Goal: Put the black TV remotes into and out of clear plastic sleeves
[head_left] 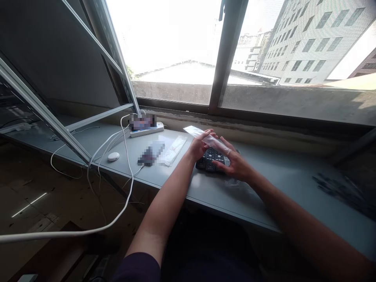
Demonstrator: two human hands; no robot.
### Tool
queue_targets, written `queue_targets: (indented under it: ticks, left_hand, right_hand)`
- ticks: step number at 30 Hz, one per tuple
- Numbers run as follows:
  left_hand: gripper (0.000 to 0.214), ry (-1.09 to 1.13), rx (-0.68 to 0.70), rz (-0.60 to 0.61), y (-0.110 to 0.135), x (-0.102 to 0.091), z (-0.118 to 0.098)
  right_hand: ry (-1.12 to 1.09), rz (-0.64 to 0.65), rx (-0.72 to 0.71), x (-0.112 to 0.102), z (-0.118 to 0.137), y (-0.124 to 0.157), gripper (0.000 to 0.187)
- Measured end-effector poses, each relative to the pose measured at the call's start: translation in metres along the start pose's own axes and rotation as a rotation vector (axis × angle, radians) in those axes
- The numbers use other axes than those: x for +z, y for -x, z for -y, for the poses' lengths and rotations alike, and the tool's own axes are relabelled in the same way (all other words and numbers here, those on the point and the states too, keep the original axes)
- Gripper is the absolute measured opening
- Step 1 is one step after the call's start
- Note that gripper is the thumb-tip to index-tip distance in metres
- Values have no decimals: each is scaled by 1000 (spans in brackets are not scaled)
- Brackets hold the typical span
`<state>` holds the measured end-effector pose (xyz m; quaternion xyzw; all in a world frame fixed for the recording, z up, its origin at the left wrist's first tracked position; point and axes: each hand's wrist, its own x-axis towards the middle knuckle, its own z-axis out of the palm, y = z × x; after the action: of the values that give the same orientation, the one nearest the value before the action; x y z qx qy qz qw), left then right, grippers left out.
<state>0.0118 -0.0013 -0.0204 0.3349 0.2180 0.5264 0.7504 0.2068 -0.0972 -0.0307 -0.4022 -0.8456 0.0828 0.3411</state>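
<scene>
A clear plastic bag (217, 144) slants above several dark remote controls (210, 158) that lie side by side on the grey table. My left hand (200, 144) is closed on the bag, with its fingers curled around the middle and the flat end sticking out to the left. My right hand (236, 163) is at the bag's other end, touching it near the index finger. The thumb of that hand is spread apart from the fingers, over the remotes. The hands and bag hide part of the remotes.
Flat plastic bags (174, 150) lie to the left, beside a blurred device (151, 153) on a cable. A power strip (147, 129), a round white object (113, 156) and loose white cables (129, 172) are farther left. Dark items (337, 188) lie at right. A metal frame (73, 143) stands left.
</scene>
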Motion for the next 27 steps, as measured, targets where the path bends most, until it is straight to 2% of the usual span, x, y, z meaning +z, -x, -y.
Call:
queue_targets:
  ticks: [10, 20, 27]
  left_hand:
    - [27, 1, -22, 6, 3, 3, 1]
    - [21, 12, -19, 39, 6, 8, 0]
    - [27, 35, -11, 27, 6, 4, 4]
  right_hand:
    - [1, 11, -1, 0, 1, -1, 90]
    - [-22, 15, -13, -2, 3, -2, 94]
    - [-41, 0, -50, 0, 0, -1, 80]
